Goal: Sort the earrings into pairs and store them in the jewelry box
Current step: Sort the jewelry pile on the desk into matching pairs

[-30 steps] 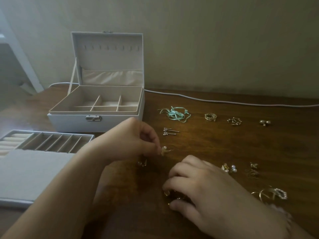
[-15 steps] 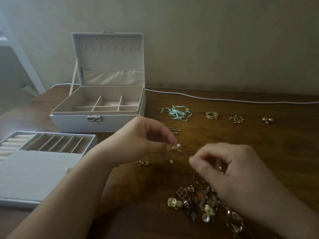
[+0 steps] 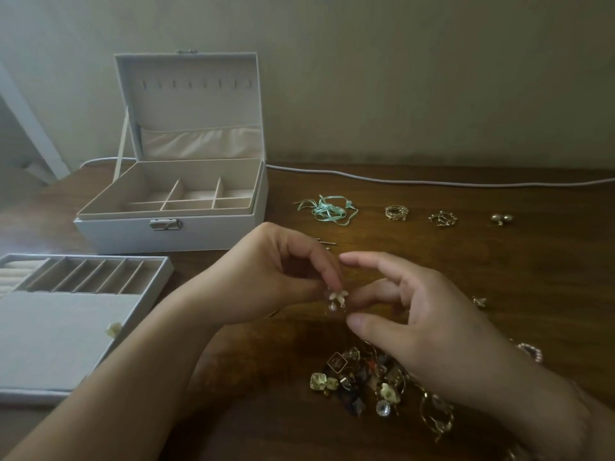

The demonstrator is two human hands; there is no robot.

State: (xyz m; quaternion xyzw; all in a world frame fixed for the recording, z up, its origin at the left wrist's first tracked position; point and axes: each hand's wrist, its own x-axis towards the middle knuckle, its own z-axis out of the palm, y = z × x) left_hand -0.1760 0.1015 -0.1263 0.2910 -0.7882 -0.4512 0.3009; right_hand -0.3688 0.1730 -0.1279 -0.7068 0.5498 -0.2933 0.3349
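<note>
My left hand (image 3: 283, 277) pinches a small cream flower earring with a pearl drop (image 3: 335, 299) above the table. My right hand (image 3: 416, 314) is beside it with index finger and thumb spread around the earring; whether they touch it I cannot tell. Below my right hand lies a pile of mixed gold earrings (image 3: 362, 384). The white jewelry box (image 3: 173, 227) stands open at the back left, its compartments holding nothing. Sorted pairs lie in a row behind: teal ribbon earrings (image 3: 327, 209), gold hoops (image 3: 395, 212), spiky gold ones (image 3: 442, 218), pearl studs (image 3: 502, 218).
The box's removable tray (image 3: 83, 327) sits at the left near the table edge, with a small cream flower (image 3: 114, 328) on its flat part. A white cable (image 3: 432, 182) runs along the wall. More earrings (image 3: 479, 301) lie right of my right hand. Thin pins (image 3: 327, 242) show behind my left hand.
My right hand rose from the pile and came up next to my left hand, fingers spread around the flower earring. My left hand still holds the earring, shifted slightly right.
</note>
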